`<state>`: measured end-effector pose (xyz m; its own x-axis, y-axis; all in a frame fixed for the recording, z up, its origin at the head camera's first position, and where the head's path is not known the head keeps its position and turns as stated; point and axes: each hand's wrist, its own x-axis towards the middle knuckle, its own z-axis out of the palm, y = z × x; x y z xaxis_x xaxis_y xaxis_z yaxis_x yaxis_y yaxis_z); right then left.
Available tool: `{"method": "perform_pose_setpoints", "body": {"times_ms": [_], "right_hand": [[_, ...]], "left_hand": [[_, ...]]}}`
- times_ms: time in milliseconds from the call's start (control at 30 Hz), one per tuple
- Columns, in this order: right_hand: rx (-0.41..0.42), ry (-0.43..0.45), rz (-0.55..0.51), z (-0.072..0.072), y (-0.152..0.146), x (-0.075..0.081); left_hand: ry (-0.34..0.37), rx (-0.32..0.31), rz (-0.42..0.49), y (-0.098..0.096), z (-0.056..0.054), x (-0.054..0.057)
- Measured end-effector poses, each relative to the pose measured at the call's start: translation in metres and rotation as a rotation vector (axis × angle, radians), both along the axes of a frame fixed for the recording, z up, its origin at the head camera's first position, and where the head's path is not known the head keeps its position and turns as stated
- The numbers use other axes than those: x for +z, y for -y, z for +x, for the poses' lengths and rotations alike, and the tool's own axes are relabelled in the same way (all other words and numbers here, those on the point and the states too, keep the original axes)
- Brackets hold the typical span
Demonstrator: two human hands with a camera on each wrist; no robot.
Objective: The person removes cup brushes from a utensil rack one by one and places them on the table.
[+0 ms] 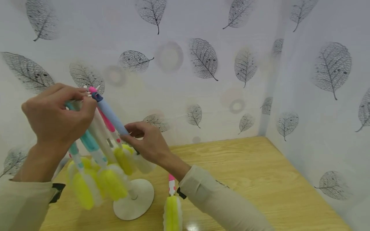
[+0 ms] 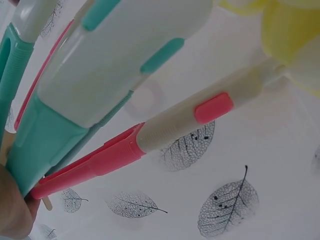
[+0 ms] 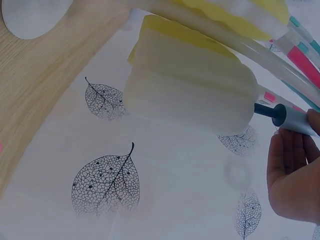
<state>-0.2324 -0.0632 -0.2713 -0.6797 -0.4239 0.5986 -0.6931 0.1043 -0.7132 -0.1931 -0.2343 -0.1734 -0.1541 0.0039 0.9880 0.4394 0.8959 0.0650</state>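
Blue-handled brush (image 1: 113, 117), head view: above desk (image 1: 225, 160), toward back edge; right hand (image 1: 148, 141) pinches it, left hand (image 1: 62, 112) curls near top of stand (image 1: 140, 207), grip unclear. Left wrist: teal handle (image 2: 47, 142) at left hand. Right wrist: pale sponge head (image 3: 187, 95) beyond right hand.

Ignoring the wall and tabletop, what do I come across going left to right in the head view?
Left hand → blue brush handle → right hand → yellow-headed brush below the right wrist → right sleeve.
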Motion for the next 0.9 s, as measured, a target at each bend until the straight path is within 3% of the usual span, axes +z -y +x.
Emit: {"method": "perform_pose_setpoints", "body": {"times_ms": [367,667,900], "right_hand": [[0.03,0.055,-0.02,0.001,-0.002,0.001],[0.077,0.107,-0.095,-0.001,-0.011,0.0],[0.045,0.181,-0.113,-0.005,-0.025,-0.007]], "left_hand": [[-0.011,-0.016,0.015,0.002,-0.001,-0.001],[-0.016,0.017,0.0,0.001,-0.003,-0.002],[-0.024,0.018,0.003,0.001,-0.004,-0.002]]}}
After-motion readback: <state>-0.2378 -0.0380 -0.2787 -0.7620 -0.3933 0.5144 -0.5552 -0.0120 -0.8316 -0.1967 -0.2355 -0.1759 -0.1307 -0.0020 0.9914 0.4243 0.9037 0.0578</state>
